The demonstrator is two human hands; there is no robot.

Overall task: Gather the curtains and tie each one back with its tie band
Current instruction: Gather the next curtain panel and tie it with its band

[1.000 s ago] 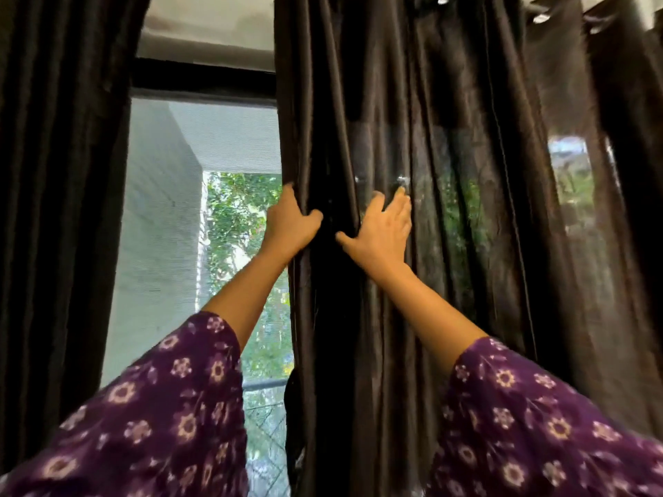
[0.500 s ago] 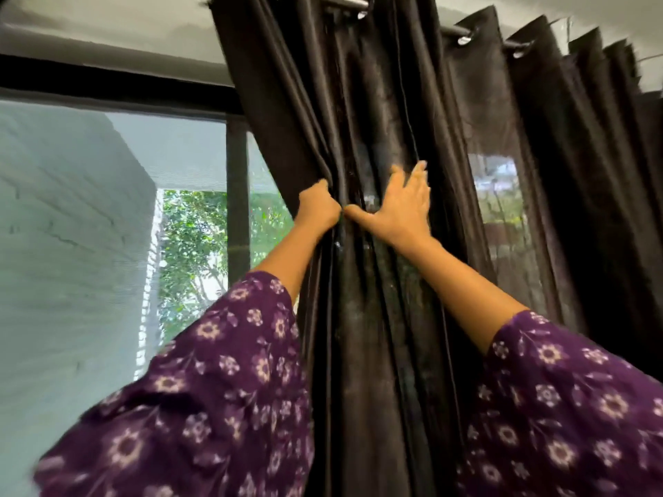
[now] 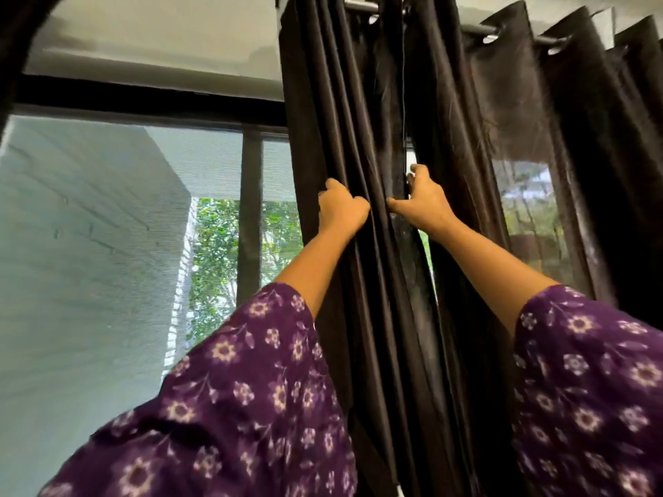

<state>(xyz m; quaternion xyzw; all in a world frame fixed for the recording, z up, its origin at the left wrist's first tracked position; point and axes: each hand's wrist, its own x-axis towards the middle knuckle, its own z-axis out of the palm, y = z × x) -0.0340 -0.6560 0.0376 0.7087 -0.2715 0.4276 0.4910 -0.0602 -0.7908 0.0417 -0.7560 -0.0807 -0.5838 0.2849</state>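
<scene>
Hands first: the left hand (image 3: 342, 206) is clenched round the outer folds of the gathered curtain (image 3: 341, 102), fingers wrapped behind the cloth and thumb on the front. The right hand (image 3: 425, 204) has its fingers hooked into the bright slit between this curtain and the spread curtain (image 3: 520, 113), with the thumb reaching left across the front. It looks to be pinching the gathered curtain's inner edge, though it could equally have caught the neighbour's edge. The gathered curtain hangs bunched at the left visible end of the rod (image 3: 473, 29), and the spread one runs on toward the rod's right end.

What could go wrong from here, as I judge it:
- The bundle is held only by two grips high up. If one hand lets go to find a band, the slippery folds may fan out again along the rod.
- If the right fingers do hold the neighbour's edge, both curtains would be tied as one.
- A hard downward pull could strain the eyelets (image 3: 489, 39) on the rod.
- No tie band shows anywhere, so it has to be found by feel or by looking away.

Counts:
- Two hands and two patterned sleeves (image 3: 251, 389).
- Two curtains for certain. A dark strip in the top left corner may be a third, but I cannot tell.
- One rod, with three eyelets showing.
- One window (image 3: 107, 227), with one upright bar.
- Tie bands: none.
</scene>
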